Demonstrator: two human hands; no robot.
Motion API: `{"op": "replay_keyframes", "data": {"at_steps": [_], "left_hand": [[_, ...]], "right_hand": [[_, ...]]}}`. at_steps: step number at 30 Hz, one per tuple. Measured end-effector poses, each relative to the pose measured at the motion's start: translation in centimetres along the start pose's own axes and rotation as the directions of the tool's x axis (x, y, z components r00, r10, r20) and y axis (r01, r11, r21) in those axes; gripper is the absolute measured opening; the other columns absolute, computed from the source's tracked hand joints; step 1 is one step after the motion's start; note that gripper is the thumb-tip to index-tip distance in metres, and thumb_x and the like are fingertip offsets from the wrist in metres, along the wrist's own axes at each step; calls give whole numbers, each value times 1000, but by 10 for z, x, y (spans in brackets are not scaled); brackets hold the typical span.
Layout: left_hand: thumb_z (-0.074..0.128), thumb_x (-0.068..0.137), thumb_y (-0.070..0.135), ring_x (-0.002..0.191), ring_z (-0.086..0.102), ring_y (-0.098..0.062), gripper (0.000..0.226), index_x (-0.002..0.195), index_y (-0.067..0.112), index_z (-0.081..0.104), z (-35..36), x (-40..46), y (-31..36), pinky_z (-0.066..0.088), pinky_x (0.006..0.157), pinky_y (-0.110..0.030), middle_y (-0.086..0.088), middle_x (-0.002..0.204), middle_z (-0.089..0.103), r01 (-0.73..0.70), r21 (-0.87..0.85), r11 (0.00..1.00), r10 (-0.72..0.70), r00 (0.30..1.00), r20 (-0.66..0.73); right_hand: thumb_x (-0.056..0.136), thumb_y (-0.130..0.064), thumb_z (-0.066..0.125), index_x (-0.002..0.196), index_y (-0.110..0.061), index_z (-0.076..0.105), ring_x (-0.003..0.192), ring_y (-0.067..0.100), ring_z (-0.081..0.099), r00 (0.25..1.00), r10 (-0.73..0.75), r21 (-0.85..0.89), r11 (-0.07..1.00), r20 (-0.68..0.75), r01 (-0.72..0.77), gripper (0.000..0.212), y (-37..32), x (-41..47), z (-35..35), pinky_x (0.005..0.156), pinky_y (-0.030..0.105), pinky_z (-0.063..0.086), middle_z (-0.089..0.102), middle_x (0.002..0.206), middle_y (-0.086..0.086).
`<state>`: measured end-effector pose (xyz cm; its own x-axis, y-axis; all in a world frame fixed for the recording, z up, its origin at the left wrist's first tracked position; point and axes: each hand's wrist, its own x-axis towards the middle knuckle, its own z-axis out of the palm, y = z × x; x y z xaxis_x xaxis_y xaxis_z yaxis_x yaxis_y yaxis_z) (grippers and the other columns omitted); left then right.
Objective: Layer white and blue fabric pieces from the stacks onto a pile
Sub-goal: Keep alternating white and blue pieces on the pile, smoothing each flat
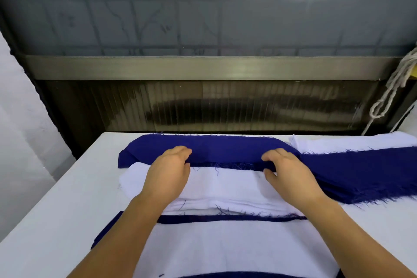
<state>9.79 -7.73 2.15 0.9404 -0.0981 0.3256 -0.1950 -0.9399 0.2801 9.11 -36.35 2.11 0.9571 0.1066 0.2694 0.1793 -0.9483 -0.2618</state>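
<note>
From the head camera, you are looking down at a white table (56, 205) that runs away from you to a dark ribbed panel (225, 106) and a frosted grey window (203, 7) above it.

Your left hand (168, 172) and right hand (291, 174) both reach forward, palms down, to a long dark blue fabric piece (221, 148). This piece lies crosswise near the far edge of the table, with rounded ends and a frayed near edge that sheds loose threads. Your left hand has its fingers curled over that near edge, with the thumb just beside it; it appears to be grasping the piece. Your right hand pinches the same edge further right, fingers on top and thumb underneath.

Directly under your wrists sits a white fabric stack (225, 187), several thin layers thick, smooth and slightly rounded at its left end. The blue piece overlaps its far side.

Nearer to you lies the pile (225, 248), with a wide white piece on top and blue edges showing along its far side, at the left corner and at the bottom of the view.

To your right, a blue fabric stack (361, 174) spreads toward the table edge, its edges fringed. Behind it rests another white fabric bundle (352, 142). A pale knotted rope (392, 88) hangs at the far right.
</note>
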Motion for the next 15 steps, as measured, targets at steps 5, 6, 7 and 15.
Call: {"op": "replay_keyframes", "data": {"at_steps": [5,6,7,15], "left_hand": [[44,101,24,146,20,-14,54,152,19,27,16,20,-13,13,120,-31,2,159,23,21,76,997,-32,990,141],[42,102,25,147,18,-13,52,152,20,27,19,18,-15,12,120,-30,3,160,22,17,97,995,-30,990,137],[40,103,25,147,18,-12,50,152,22,28,22,16,-17,12,120,-29,5,159,22,9,116,993,-22,993,116],[51,100,17,142,27,-4,50,148,26,38,21,16,-18,24,111,-18,11,155,31,-26,182,983,18,999,47]], "right_hand": [[94,-17,55,139,-20,50,128,13,47,999,3,66,998,46,-6,45,5,25,20,105,25,40,49,142,-7],[95,-18,54,138,-20,52,129,13,47,1000,-4,55,998,15,3,43,8,23,25,106,24,38,51,141,-8],[96,-19,53,136,-20,54,129,12,47,1000,-8,48,999,-23,9,40,10,22,29,106,23,36,53,140,-8],[99,-20,49,123,-21,66,117,14,58,991,50,59,997,-126,-43,30,11,19,36,93,26,48,62,129,-11]]}}
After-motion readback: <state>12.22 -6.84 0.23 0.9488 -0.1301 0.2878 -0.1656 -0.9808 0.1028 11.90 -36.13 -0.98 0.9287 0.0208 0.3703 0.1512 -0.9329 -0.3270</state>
